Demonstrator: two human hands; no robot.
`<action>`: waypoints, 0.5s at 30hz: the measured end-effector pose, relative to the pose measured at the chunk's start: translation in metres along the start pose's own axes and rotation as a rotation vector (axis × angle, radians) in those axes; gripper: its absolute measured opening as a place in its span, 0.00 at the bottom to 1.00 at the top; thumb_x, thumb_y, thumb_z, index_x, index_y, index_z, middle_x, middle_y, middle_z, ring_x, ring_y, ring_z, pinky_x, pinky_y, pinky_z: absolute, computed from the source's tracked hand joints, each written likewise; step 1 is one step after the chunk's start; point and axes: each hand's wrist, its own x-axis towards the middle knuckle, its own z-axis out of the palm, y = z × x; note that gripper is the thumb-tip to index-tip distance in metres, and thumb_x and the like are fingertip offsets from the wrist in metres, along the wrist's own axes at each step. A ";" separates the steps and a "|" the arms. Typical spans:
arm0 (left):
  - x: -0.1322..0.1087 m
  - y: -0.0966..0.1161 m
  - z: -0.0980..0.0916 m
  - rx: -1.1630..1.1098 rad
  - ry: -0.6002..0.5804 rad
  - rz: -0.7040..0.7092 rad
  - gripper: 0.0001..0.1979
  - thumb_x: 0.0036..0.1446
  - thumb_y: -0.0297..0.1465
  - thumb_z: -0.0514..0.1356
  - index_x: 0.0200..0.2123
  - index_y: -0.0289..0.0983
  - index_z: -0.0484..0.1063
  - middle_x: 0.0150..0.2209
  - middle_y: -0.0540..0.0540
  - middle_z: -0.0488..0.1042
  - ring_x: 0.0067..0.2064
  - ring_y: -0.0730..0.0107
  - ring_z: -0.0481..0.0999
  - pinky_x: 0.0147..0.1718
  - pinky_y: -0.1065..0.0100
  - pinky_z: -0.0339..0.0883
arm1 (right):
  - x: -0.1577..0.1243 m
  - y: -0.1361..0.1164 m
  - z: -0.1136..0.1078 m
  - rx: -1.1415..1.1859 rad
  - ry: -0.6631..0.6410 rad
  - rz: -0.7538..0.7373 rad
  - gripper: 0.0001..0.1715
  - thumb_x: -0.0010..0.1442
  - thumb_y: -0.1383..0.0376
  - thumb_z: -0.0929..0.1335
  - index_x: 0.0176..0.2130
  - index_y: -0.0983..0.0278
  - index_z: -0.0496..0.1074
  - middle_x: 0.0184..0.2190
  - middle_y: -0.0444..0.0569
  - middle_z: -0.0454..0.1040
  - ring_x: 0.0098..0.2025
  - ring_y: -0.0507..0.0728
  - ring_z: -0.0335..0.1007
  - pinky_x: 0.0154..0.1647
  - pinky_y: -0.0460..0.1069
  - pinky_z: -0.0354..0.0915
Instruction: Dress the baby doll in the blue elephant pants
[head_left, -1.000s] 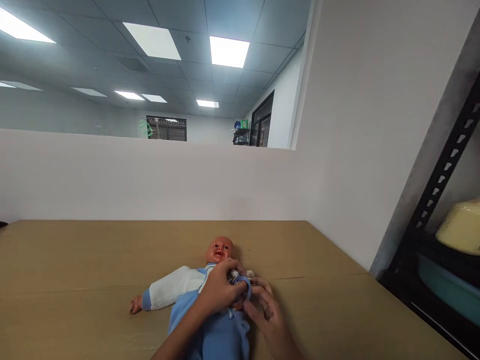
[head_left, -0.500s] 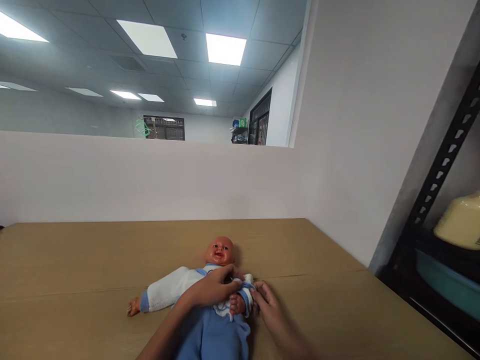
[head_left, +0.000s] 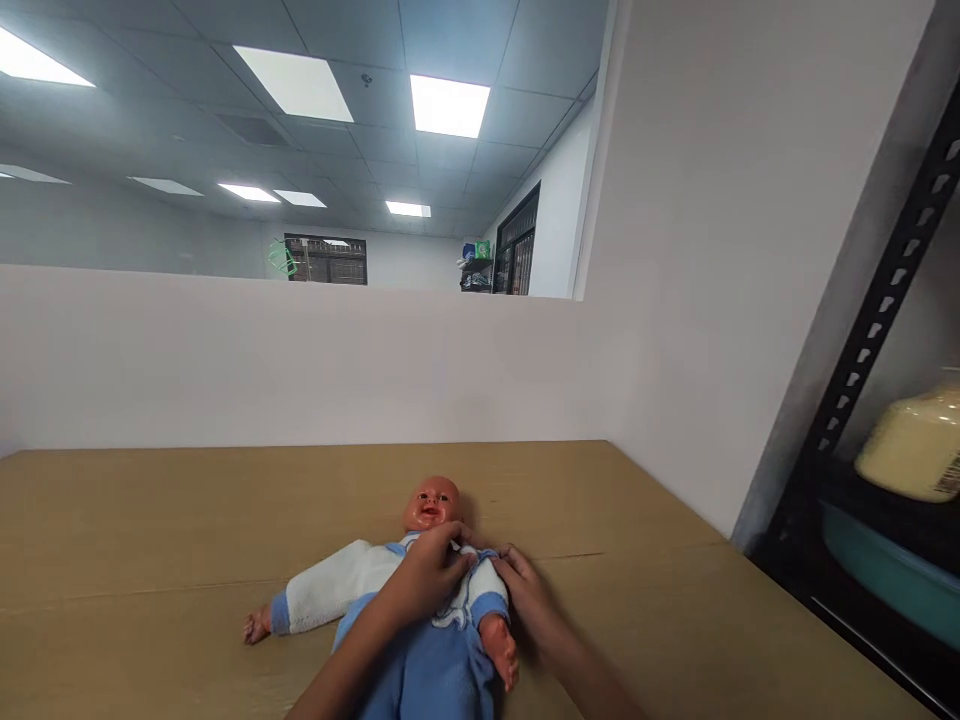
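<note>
A baby doll (head_left: 433,500) lies on its back on the tabletop, its head toward the far wall. It wears a white top (head_left: 341,580) with blue cuffs and blue trousers (head_left: 435,670). Over the doll's chest, my left hand (head_left: 433,568) is closed, pinching the cloth near the shoulder on the right of the picture. My right hand (head_left: 526,590) grips the outer side of the same sleeve (head_left: 487,585) near its top. The doll's hand (head_left: 500,648) sticks out below that sleeve's blue cuff. Its other arm stretches out to the left, sleeved to the wrist.
The brown tabletop (head_left: 165,530) has a seam running across it. A white low wall (head_left: 300,370) stands behind it. To the right is a black slotted metal rack (head_left: 855,370) holding a yellowish package (head_left: 911,450) and a teal basin (head_left: 885,565).
The sleeve on the right has slid down the doll's arm, and its hand now points lower and farther out. My right hand has shifted up toward the shoulder; my left has moved slightly left.
</note>
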 end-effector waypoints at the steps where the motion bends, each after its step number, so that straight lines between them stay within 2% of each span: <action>1: 0.000 0.001 0.001 0.035 0.015 -0.001 0.13 0.64 0.37 0.55 0.47 0.39 0.75 0.48 0.39 0.82 0.51 0.52 0.79 0.53 0.57 0.70 | 0.003 0.001 0.000 0.001 -0.019 0.018 0.26 0.51 0.42 0.74 0.36 0.59 0.71 0.34 0.45 0.76 0.37 0.59 0.72 0.41 0.52 0.69; 4: -0.002 0.002 0.005 0.158 0.052 -0.024 0.12 0.65 0.37 0.54 0.42 0.38 0.74 0.47 0.33 0.82 0.52 0.44 0.79 0.55 0.49 0.67 | 0.008 0.003 0.000 -0.012 -0.055 0.044 0.21 0.52 0.46 0.73 0.37 0.58 0.71 0.34 0.44 0.76 0.37 0.59 0.72 0.41 0.52 0.69; 7: -0.003 0.000 0.008 0.260 0.066 -0.057 0.12 0.65 0.39 0.55 0.39 0.38 0.72 0.46 0.29 0.81 0.53 0.37 0.78 0.59 0.40 0.59 | 0.012 0.002 0.000 -0.035 -0.071 0.035 0.20 0.52 0.48 0.74 0.36 0.58 0.70 0.32 0.42 0.74 0.36 0.58 0.70 0.38 0.51 0.67; 15: 0.002 0.000 0.010 0.319 0.093 -0.133 0.13 0.67 0.39 0.56 0.38 0.37 0.76 0.46 0.33 0.84 0.54 0.40 0.79 0.58 0.43 0.59 | 0.024 -0.017 0.005 -0.111 -0.132 -0.013 0.27 0.51 0.42 0.74 0.36 0.57 0.65 0.30 0.41 0.69 0.34 0.56 0.65 0.35 0.50 0.63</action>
